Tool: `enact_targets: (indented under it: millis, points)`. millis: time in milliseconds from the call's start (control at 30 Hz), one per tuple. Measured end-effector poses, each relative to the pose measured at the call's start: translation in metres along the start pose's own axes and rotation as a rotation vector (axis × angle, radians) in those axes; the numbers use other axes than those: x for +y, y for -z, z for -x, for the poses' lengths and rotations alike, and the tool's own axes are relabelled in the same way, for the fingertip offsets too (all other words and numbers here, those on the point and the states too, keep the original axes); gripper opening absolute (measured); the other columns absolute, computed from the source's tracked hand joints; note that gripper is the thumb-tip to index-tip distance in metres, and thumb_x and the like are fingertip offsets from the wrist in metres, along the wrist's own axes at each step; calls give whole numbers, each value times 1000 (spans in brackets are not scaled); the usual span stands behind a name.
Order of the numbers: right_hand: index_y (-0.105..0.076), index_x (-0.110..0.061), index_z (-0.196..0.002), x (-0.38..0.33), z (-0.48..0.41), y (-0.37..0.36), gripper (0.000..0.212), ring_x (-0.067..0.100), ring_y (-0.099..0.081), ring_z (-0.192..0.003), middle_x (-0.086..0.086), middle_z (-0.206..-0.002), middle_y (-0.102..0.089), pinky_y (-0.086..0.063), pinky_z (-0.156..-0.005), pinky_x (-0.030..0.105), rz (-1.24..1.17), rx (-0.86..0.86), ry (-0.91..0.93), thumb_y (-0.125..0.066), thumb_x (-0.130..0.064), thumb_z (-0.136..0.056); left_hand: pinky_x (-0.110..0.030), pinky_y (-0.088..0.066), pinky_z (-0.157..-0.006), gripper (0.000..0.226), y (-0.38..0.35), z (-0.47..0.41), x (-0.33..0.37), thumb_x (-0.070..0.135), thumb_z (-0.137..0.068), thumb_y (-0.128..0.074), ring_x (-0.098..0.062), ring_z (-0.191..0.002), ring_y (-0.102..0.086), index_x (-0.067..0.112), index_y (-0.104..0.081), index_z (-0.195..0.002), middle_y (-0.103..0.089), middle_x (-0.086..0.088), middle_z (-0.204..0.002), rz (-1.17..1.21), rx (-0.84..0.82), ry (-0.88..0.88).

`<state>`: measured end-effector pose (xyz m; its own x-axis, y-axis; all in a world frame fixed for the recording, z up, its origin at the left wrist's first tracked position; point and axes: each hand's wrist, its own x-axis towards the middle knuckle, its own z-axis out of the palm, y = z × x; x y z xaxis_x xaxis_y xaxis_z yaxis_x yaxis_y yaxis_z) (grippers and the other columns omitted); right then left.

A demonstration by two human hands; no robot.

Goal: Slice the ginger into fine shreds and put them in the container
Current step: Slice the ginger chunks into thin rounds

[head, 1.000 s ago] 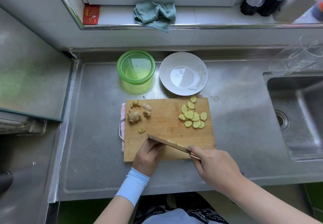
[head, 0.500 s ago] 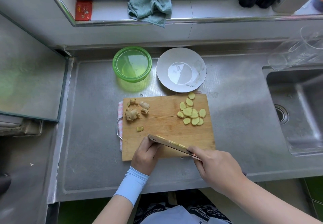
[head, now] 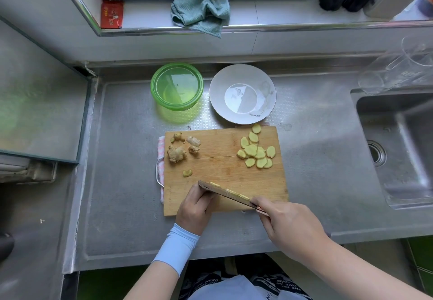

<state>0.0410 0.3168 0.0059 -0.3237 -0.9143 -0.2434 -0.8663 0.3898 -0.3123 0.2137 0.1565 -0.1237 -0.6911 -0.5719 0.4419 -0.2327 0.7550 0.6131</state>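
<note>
A wooden cutting board [head: 225, 170] lies on the steel bench [head: 121, 182] close to its front edge, on a pink checked cloth [head: 160, 145] that shows at the board's left side. The right hand [head: 288, 224] is clamped round the handle of a knife [head: 227, 193], whose blade slants across the board's front part with a few pale slices stuck to it. The left hand [head: 194, 208] rests against the blade near its tip with its fingers curled under; whether it holds anything I cannot tell. Peeled ginger slices [head: 256, 153] lie heaped by the board's back right corner and unpeeled ginger knobs [head: 177, 153] by its back left corner. The green container [head: 177, 86] stands at the bench's back edge, just beside a white plate [head: 242, 95]. A sink [head: 398, 147] is set into the bench's right end.
</note>
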Motion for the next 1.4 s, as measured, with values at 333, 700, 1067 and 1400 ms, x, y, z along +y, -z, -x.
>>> enact_targets:
  millis: [333, 700, 1067, 1400]
  points:
    - [-56, -39, -113, -4, -6, -1, 22, 19, -58, -55, -10, -67, -62, -40, -46, 32, 6, -58, -7, -51, -36, -92, -29, -53, -76, 5, 1, -2, 3, -2, -85, -69, -28, -87, -61, -5, -73, -86, -67, -15, -92, -13, 18, 1]
    - [-42, -37, -124, -7, -23, -8, 22, 26, -61, -73, -4, -84, -67, -52, -62, 40, -81, -231, -62, -38, -37, -102, -36, -55, -75, 20, 2, -1, 2, -13, -73, -79, -32, -85, -66, -2, -75, -89, -68, -14, -89, 12, 0, 24]
    - [-48, -33, -121, -2, -34, -14, 20, 27, -60, -75, -2, -82, -65, -48, -61, 39, -92, -225, -44, -41, -34, -102, -33, -54, -78, 24, 6, -5, 7, -17, -73, -77, -27, -85, -64, 0, -75, -90, -67, -11, -91, 31, -25, 27]
    - [-58, -40, -112, 6, -9, -8, 23, 12, -54, -54, -15, -64, -59, -34, -45, 28, -60, 16, 49, -45, -39, -94, -33, -54, -83, 18, 3, 0, 5, -14, -76, -74, -29, -91, -63, -4, -74, -91, -67, -14, -97, 25, -9, 26]
